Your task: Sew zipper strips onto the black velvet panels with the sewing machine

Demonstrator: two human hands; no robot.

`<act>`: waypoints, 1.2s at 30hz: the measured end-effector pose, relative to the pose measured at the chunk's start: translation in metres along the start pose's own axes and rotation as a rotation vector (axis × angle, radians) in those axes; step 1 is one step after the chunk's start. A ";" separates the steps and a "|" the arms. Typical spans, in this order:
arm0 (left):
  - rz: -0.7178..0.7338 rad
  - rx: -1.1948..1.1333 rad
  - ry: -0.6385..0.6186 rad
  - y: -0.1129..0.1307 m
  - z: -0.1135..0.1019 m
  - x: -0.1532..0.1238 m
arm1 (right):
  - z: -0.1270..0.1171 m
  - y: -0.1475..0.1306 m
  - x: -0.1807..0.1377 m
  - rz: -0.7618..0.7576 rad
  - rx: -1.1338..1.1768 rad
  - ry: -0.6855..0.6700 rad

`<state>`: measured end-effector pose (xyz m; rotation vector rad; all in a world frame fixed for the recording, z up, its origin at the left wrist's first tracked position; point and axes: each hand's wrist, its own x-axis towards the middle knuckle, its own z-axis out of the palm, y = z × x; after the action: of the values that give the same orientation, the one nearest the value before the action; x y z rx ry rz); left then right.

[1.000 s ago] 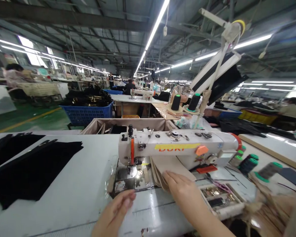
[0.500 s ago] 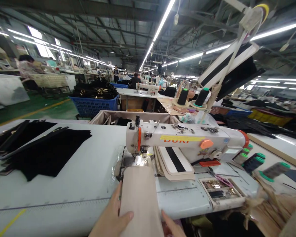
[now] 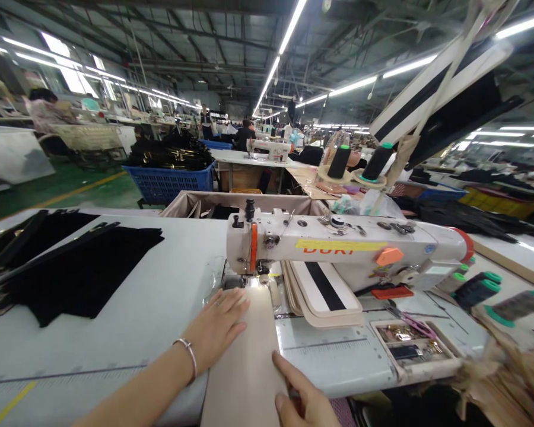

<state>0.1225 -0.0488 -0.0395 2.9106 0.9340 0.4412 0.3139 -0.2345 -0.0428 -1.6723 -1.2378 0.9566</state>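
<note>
The left hand (image 3: 219, 328) is lying flat on a beige panel (image 3: 244, 379), fingers stretched out and slightly spread; the right hand (image 3: 306, 398) is touching the panel's right edge, whether pinching cannot be told. The panel is lying before the sewing machine (image 3: 329, 242), near its needle end.

"Your sewing machine (image 3: 338, 243) stands on the table (image 3: 160, 308); the panel (image 3: 249, 362) lies at its near left end, under your left hand (image 3: 216, 326), your right hand (image 3: 307, 394) at its right edge."

"And right of that?"

"A stack (image 3: 345, 296), then farther right a tray (image 3: 427, 369), scissors (image 3: 413, 323) over its far edge."

"Left?"

"Cloth pieces (image 3: 89, 270). Behind the sewing machine sits a bin (image 3: 285, 204); farther back, left, a basket (image 3: 173, 185)."
</note>
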 end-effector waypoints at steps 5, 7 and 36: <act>-0.019 -0.019 0.025 -0.013 0.002 0.014 | -0.001 -0.016 0.016 -0.098 -0.123 0.061; -0.033 -0.017 0.002 -0.015 0.001 0.018 | 0.000 -0.013 0.020 -0.100 -0.122 0.059; -0.230 -0.074 -0.127 -0.056 -0.048 0.001 | 0.011 -0.059 0.089 -0.585 -0.880 -0.035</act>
<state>0.0775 -0.0042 -0.0011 2.6857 1.1860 0.2659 0.3043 -0.1362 -0.0015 -1.7107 -2.2022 0.0497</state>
